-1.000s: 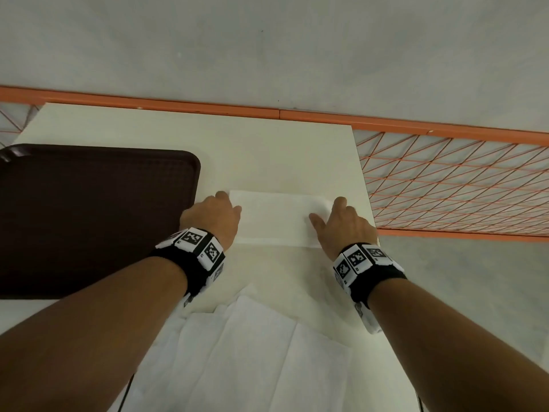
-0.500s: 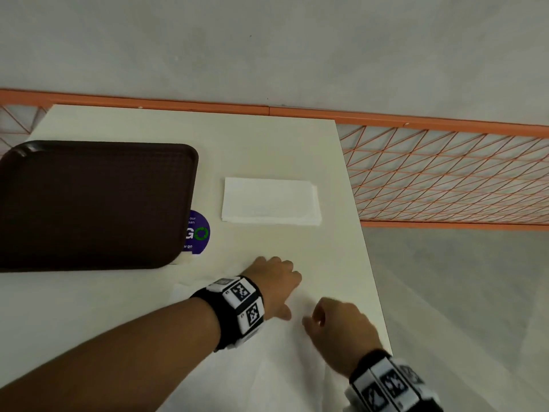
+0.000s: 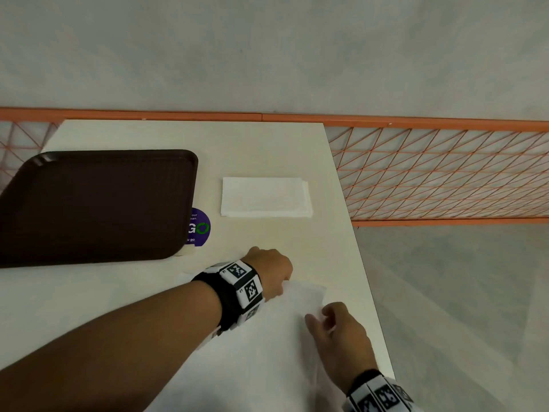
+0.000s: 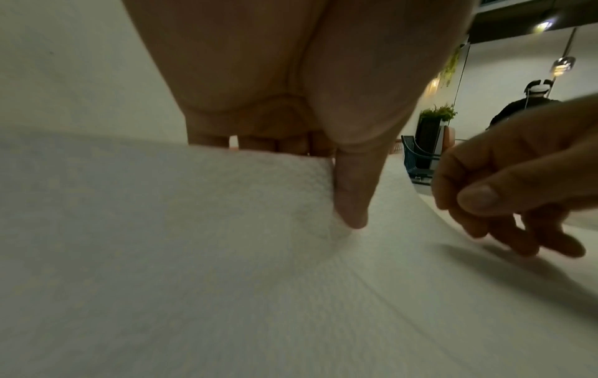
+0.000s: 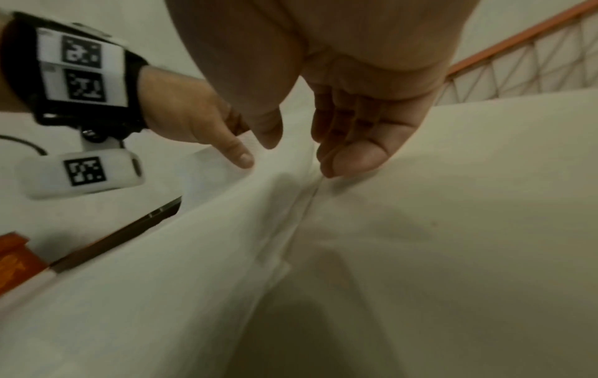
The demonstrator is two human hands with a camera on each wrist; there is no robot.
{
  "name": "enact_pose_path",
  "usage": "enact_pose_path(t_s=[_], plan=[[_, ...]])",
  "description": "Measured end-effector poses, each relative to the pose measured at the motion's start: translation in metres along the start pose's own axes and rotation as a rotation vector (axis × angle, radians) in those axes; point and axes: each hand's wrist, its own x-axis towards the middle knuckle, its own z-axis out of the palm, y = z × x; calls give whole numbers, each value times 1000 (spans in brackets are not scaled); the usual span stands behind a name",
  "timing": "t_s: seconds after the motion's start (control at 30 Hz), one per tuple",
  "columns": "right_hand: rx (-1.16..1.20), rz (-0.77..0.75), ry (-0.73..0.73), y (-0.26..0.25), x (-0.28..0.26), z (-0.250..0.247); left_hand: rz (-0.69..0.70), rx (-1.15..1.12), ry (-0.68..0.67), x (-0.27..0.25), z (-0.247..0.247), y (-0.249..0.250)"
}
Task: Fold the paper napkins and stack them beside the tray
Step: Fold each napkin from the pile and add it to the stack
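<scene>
A stack of folded white napkins (image 3: 266, 197) lies on the white table (image 3: 267, 144), just right of the dark brown tray (image 3: 89, 203). Nearer to me an unfolded napkin (image 3: 267, 337) is spread out. My left hand (image 3: 273, 270) pinches its far edge; in the left wrist view the thumb (image 4: 349, 194) lies on top of the napkin (image 4: 194, 230) and the fingers are curled behind the lifted edge. My right hand (image 3: 335, 328) hovers at the napkin's right side with loosely curled fingers (image 5: 349, 153). The thumb stands apart from them and the hand holds nothing.
A purple round sticker (image 3: 199, 227) shows beside the tray's near right corner. The table's right edge (image 3: 365, 278) runs close to my right hand, with grey floor beyond. An orange mesh railing (image 3: 445, 173) stands at the back. A person (image 4: 524, 107) stands far off.
Both hands left the folded stack and drew back toward me. The left hand has taken hold of the unfolded napkin's far edge and raised it slightly.
</scene>
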Motion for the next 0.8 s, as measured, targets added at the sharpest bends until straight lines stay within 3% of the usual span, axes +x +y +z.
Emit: enact_pose_path(t_s=[0.43,0.57,0.7,0.8], plan=[[258,-49,-111,-2,9,-2,83,-237,89,-29,-2,-21],[401,-93,-238,-3,1,-10,136,-431,167,-49,-13,-36],[694,1,-342,-1,-8,-12,118,-792,305,-71,-17,-64],[939,101,-349,-8,-12,-9,25,-1047,428,-80,-6,-88]])
